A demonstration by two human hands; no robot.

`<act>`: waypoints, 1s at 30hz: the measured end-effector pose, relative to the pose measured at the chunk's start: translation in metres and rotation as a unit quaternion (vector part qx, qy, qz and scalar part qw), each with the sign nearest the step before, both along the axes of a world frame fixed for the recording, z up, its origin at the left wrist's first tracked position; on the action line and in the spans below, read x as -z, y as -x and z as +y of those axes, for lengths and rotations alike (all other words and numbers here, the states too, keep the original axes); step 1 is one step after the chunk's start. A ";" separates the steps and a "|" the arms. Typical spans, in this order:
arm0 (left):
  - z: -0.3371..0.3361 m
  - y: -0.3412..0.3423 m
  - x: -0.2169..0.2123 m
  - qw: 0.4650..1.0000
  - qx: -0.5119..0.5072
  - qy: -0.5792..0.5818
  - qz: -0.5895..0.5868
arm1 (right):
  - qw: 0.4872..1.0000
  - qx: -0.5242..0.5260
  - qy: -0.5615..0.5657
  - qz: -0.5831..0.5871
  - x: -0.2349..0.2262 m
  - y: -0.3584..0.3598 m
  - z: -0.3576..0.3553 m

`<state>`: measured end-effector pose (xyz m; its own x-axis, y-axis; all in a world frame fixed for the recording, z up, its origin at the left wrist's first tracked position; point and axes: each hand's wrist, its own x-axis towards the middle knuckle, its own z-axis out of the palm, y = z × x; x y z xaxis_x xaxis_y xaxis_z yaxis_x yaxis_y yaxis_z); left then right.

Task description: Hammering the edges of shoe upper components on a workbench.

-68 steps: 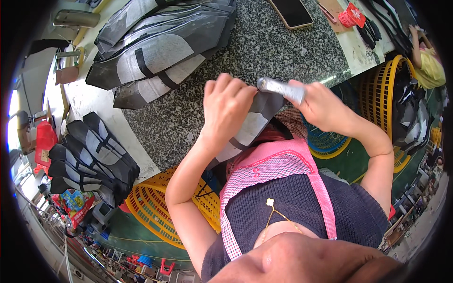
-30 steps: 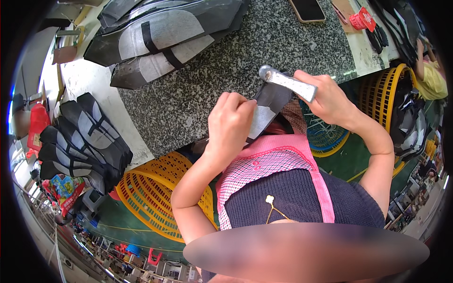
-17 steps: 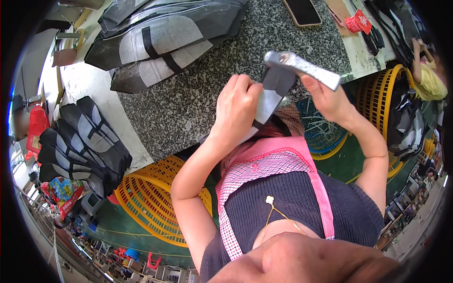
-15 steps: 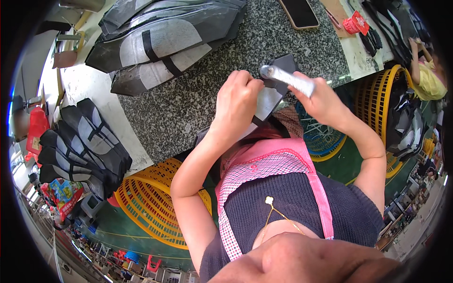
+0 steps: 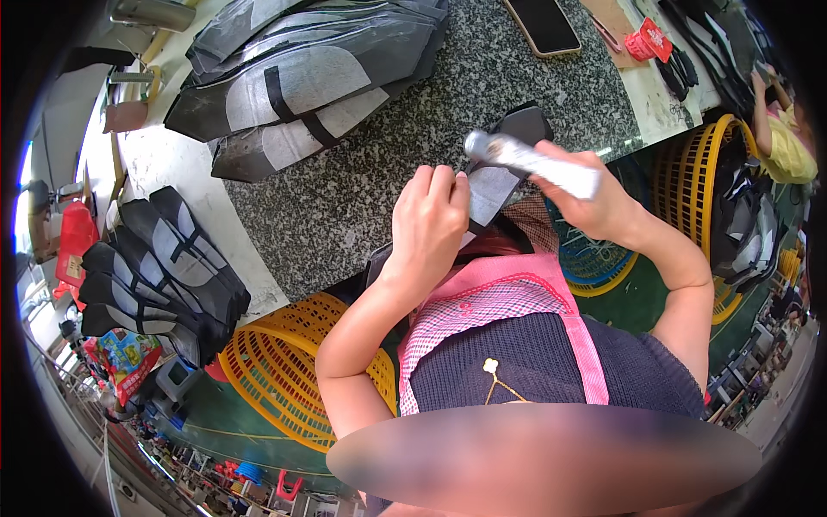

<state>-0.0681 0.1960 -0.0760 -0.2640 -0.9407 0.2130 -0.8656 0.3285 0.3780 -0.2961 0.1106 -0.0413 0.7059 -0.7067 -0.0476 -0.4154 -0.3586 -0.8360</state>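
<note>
A dark panel [image 5: 493,191] with a light grey patch and a black strip lies at the near edge of the granite slab [image 5: 345,189]. My left hand [image 5: 429,215] is closed with its fingertips on the panel's left edge. Above the panel my right hand [image 5: 587,194] grips a silvery-white hammer [image 5: 543,166], blurred by motion, its rounded metal end toward the left. The hammer covers part of the panel, and whether it touches the surface I cannot tell. A stack of similar panels [image 5: 323,73] lies at the far left of the slab.
More panels [image 5: 164,250] fan out on the left of the table. A phone [image 5: 544,26], a red spool [image 5: 648,41] and dark scissors [image 5: 679,76] lie at the far right. Yellow baskets [image 5: 284,345] stand below the left edge and on the right; a person in yellow [image 5: 784,146] is beyond.
My left hand has lowered slightly toward me. The hammer has shifted and tilted a little, its outer end moving right and down with my right hand. The whole view has shifted slightly.
</note>
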 end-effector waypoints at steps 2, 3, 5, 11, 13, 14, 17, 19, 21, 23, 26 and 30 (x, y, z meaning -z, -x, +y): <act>0.001 0.004 -0.001 0.999 0.003 0.017 -0.046 | 0.995 -0.045 0.025 0.083 0.012 0.001 -0.008; 0.002 0.003 0.002 0.995 0.028 0.038 -0.089 | 0.995 -0.015 0.042 0.086 0.011 0.000 -0.010; 0.004 0.003 0.002 0.995 0.019 0.044 -0.089 | 0.998 0.043 0.034 0.024 0.007 -0.001 -0.010; 0.005 -0.019 -0.009 0.952 -0.123 -0.145 0.238 | 0.992 -0.041 0.022 0.116 0.019 -0.005 0.018; 0.014 -0.025 -0.011 0.919 -0.146 -0.212 0.298 | 0.995 -0.017 0.002 0.097 0.019 -0.006 0.013; 0.019 -0.023 -0.008 0.919 -0.148 -0.213 0.297 | 0.997 -0.006 -0.014 0.079 0.013 -0.009 0.007; 0.031 -0.015 0.002 0.986 -0.086 -0.035 0.137 | 0.999 0.013 0.012 0.040 0.003 -0.010 0.003; 0.035 -0.013 0.007 0.991 -0.072 -0.019 0.109 | 0.999 0.042 0.019 -0.029 -0.020 -0.019 0.009; 0.037 -0.010 0.010 0.998 -0.038 0.017 0.054 | 1.000 0.000 -0.003 -0.005 -0.004 -0.015 0.016; 0.038 -0.009 0.010 0.998 -0.039 0.026 0.040 | 0.988 -0.096 -0.022 0.116 0.001 -0.016 0.012; 0.043 -0.007 0.012 0.998 -0.043 0.048 0.007 | 0.995 -0.043 -0.023 0.087 -0.005 -0.016 0.002; 0.043 -0.010 0.015 0.991 -0.089 0.033 0.093 | 0.995 -0.039 -0.082 0.044 -0.004 -0.024 0.020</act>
<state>-0.0586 0.2389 -0.0906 -0.0458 -0.9511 0.3056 -0.8289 0.2069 0.5197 -0.2720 0.1307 -0.0368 0.7459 -0.6282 -0.2213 -0.4660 -0.2548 -0.8473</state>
